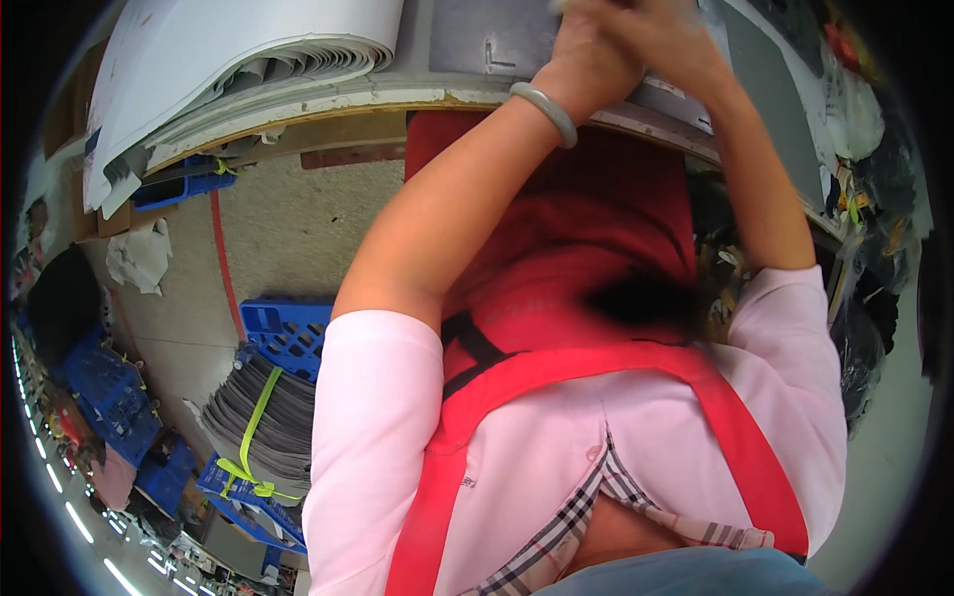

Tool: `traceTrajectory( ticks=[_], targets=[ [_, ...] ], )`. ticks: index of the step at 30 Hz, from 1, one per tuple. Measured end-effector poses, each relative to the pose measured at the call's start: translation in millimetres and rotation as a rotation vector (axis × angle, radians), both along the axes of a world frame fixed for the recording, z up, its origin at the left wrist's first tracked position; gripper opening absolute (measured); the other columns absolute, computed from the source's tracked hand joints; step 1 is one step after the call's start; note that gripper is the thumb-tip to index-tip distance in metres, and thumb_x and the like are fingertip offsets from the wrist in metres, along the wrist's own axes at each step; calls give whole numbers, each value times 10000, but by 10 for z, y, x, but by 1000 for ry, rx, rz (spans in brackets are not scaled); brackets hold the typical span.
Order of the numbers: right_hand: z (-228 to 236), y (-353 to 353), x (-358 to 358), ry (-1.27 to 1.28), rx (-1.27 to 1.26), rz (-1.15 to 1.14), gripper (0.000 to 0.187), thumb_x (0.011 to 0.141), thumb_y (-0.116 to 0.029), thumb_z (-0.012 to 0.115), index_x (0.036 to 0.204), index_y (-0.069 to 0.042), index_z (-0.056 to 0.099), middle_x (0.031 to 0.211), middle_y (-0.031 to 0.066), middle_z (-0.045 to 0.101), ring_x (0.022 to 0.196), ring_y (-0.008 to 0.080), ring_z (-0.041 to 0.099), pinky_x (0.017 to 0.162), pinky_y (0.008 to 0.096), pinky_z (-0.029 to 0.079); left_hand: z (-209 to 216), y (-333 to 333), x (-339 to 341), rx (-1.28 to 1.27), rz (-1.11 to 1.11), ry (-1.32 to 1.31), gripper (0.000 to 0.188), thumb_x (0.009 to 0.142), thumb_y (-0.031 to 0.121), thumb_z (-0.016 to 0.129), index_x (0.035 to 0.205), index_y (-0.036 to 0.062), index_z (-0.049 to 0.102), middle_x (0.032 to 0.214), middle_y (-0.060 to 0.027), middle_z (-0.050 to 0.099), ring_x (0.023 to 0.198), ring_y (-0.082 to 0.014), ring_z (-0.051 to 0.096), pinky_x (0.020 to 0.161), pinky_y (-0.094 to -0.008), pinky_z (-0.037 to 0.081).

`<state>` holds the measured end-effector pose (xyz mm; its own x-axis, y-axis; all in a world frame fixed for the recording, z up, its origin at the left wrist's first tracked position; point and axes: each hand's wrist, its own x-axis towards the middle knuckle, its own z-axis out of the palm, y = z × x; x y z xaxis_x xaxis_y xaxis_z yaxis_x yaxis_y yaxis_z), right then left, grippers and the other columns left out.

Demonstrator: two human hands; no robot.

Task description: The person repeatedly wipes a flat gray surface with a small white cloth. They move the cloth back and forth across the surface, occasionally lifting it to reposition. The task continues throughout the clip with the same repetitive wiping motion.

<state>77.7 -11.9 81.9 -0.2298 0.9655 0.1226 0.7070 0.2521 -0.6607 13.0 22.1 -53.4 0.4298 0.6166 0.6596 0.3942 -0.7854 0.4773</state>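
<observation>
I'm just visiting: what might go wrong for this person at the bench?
The grey bangle above the left hand is near the edge of the bench and might knock it. The curled white sheets overhang the bench at the left and might slip if bumped. The right hand crowds the left, so fingers might tangle.

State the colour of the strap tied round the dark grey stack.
Bright yellow-green; the narrow, flat strap shows best in the head view.
</observation>
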Motion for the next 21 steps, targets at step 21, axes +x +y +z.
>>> traceTrajectory(
  ticks=[21],
  targets=[
    [-434,-520,2013,762,9,-367,135,952,-162,739,1048,-135,648,906,-72,600,817,30,537,761,221,446,676,-859,-263,141,-360,-112,270,852,71,666,1116,118,697,1068,-120,657,971,-323,653,852,-427,539]
  ],
)
